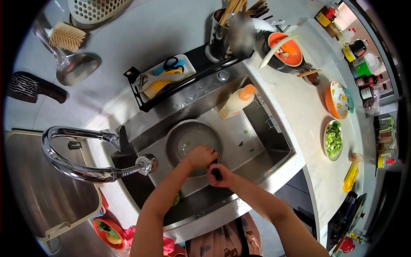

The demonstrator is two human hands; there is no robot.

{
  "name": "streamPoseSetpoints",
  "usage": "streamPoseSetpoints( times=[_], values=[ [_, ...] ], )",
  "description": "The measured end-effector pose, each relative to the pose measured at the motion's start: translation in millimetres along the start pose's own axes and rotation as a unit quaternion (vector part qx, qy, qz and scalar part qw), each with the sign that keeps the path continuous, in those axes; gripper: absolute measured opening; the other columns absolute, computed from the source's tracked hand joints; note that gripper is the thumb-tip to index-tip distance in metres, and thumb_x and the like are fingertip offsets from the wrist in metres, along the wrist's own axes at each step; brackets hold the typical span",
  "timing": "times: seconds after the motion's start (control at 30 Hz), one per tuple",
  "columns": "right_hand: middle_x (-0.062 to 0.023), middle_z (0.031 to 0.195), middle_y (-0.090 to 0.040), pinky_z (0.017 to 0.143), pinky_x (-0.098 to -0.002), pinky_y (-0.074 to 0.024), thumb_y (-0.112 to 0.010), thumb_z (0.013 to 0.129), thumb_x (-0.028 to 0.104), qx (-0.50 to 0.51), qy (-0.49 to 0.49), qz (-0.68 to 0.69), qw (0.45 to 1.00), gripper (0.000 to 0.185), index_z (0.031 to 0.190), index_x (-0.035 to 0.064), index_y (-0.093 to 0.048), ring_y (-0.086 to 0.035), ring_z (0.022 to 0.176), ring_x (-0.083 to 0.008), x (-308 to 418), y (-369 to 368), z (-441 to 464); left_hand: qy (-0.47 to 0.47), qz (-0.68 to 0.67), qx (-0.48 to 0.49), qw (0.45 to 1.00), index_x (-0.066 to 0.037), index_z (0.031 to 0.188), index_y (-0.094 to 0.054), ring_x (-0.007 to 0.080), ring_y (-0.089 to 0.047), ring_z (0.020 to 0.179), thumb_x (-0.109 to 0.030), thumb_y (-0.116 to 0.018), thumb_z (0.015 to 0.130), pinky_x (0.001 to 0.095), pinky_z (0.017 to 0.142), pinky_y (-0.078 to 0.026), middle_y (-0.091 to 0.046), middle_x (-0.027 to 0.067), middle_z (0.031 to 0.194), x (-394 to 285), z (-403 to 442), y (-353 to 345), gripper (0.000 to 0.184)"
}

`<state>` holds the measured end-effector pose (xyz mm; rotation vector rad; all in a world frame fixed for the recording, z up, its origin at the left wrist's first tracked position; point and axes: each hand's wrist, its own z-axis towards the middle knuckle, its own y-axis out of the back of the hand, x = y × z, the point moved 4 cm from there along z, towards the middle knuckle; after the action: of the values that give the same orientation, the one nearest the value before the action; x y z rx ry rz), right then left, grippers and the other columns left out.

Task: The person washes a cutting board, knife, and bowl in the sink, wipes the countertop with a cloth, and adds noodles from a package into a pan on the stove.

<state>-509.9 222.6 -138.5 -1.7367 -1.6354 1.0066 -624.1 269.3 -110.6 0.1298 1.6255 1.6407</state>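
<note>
Over the right rim of a round metal bowl [176, 136] in the steel sink [235, 147], my left hand [200, 157] is closed, with a small dark bit showing at its fingertips. My right hand [220, 176] is curled round a small black item [216, 174] just beside it, between the bowl and the sink's front edge. The two hands nearly touch. The bowl seems to hold a little water and a green scrap. A bottle with an orange cap [236, 102] stands behind the bowl in the sink.
A chrome faucet [81, 170] arches at the left. Behind the sink sits a rack with scissors [173, 64]. On the right counter are a dish of chopped greens [333, 140], an orange bowl [335, 100] and a pot with an orange bowl [289, 52]. Green scraps lie in the sink.
</note>
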Motion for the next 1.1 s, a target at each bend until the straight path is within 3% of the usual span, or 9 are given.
streamPoseSetpoints(
  times=[0.1, 0.23, 0.33, 0.5, 0.6, 0.73, 0.87, 1.0, 1.1],
  values=[
    [-0.0005, 0.062, -0.050, 0.043, -0.0242, -0.0324, -0.064, 0.074, 0.033, -0.239, 0.121, -0.293, 0.918, 0.022, 0.073, 0.0123, -0.056, -0.045, 0.051, -0.0108, 24.1, -6.0, -16.6, 0.171, 0.003, -0.072, 0.983, -0.009, 0.081, -0.053, 0.0287, -0.058, 0.071, -0.014, -0.060, 0.067, 0.0380, 0.061, -0.048, -0.056, 0.0101, 0.074, -8.6, -3.1, 5.6, 0.016],
    [-0.0035, 0.087, -0.059, 0.059, -0.0278, -0.0444, -0.058, 0.081, 0.046, -0.263, 0.267, -0.259, 0.890, 0.044, 0.108, 0.0108, -0.057, -0.055, 0.072, -0.0148, 39.6, -19.6, -63.1, 0.316, -0.231, -0.217, 0.894, -0.007, 0.107, -0.051, 0.0266, -0.058, 0.088, -0.002, -0.057, 0.068, 0.0349, 0.076, -0.048, -0.059, 0.0132, 0.091, -41.2, -0.7, 22.9, 0.039],
    [-0.0042, 0.091, -0.060, 0.064, -0.0300, -0.0476, -0.053, 0.085, 0.047, -0.236, 0.273, -0.125, 0.924, 0.045, 0.110, 0.0095, -0.056, -0.058, 0.079, -0.0154, 34.6, -23.4, -102.6, 0.305, -0.803, -0.153, 0.488, -0.006, 0.124, -0.041, 0.0244, -0.056, 0.098, 0.005, -0.053, 0.070, 0.0352, 0.085, -0.045, -0.058, 0.0121, 0.105, -62.7, 10.5, 13.8, 0.057],
    [-0.0026, 0.096, -0.061, 0.065, -0.0260, -0.0500, -0.056, 0.088, 0.018, -0.275, 0.462, -0.131, 0.833, 0.026, 0.111, 0.0067, -0.056, -0.059, 0.084, -0.0134, 42.9, -5.0, -170.5, 0.290, -0.557, -0.129, 0.767, 0.000, 0.111, -0.055, 0.0130, -0.056, 0.086, -0.010, -0.065, 0.079, 0.0287, 0.080, -0.045, -0.063, 0.0057, 0.094, -99.5, 49.6, 23.2, 0.035],
    [-0.0014, 0.094, -0.063, 0.065, -0.0259, -0.0503, -0.056, 0.089, 0.015, -0.284, 0.562, -0.110, 0.769, 0.023, 0.109, 0.0064, -0.061, -0.059, 0.079, -0.0104, 41.2, 3.8, -227.0, 0.246, -0.454, -0.117, 0.848, -0.001, 0.105, -0.059, 0.0142, -0.057, 0.077, -0.016, -0.062, 0.083, 0.0291, 0.076, -0.046, -0.065, 0.0081, 0.085, -120.8, 82.9, 18.0, 0.026],
    [0.0017, 0.087, -0.064, 0.071, -0.0173, -0.0417, -0.061, 0.086, 0.015, -0.344, 0.663, -0.122, 0.654, 0.019, 0.099, 0.0016, -0.066, -0.055, 0.077, -0.0056, 43.9, 38.7, -310.7, 0.220, -0.290, -0.147, 0.920, -0.007, 0.110, -0.059, 0.0312, -0.060, 0.080, -0.016, -0.054, 0.086, 0.0342, 0.072, -0.046, -0.061, 0.0183, 0.089, -149.6, 145.4, 30.5, 0.026],
    [0.0039, 0.077, -0.060, 0.065, -0.0178, -0.0410, -0.062, 0.086, 0.015, -0.307, 0.678, -0.109, 0.658, 0.020, 0.101, 0.0022, -0.065, -0.051, 0.068, -0.0037, 45.3, 74.7, -365.3, 0.150, -0.182, -0.237, 0.942, -0.008, 0.111, -0.061, 0.0308, -0.054, 0.106, -0.003, -0.055, 0.080, 0.0324, 0.089, -0.042, -0.054, 0.0190, 0.117, -182.9, 220.2, 38.7, 0.032],
    [0.0030, 0.072, -0.057, 0.049, -0.0198, -0.0404, -0.059, 0.086, 0.011, -0.342, 0.626, -0.025, 0.700, 0.019, 0.104, 0.0052, -0.061, -0.050, 0.058, -0.0040, 51.0, 97.2, -384.5, 0.169, 0.017, -0.215, 0.962, -0.017, 0.101, -0.067, 0.0316, -0.050, 0.102, -0.008, -0.061, 0.077, 0.0392, 0.087, -0.042, -0.052, 0.0151, 0.114, -206.5, 303.7, 34.4, 0.027],
    [-0.0004, 0.074, -0.060, 0.053, -0.0233, -0.0470, -0.058, 0.083, 0.006, -0.408, 0.634, -0.049, 0.655, 0.024, 0.107, 0.0054, -0.059, -0.056, 0.062, -0.0089, 54.7, 134.6, -401.9, 0.177, 0.067, -0.231, 0.955, -0.015, 0.121, -0.053, 0.0365, -0.048, 0.102, -0.014, -0.061, 0.079, 0.0417, 0.086, -0.041, -0.049, 0.0174, 0.117, -220.2, 351.5, -12.3, 0.043]
  ],
)
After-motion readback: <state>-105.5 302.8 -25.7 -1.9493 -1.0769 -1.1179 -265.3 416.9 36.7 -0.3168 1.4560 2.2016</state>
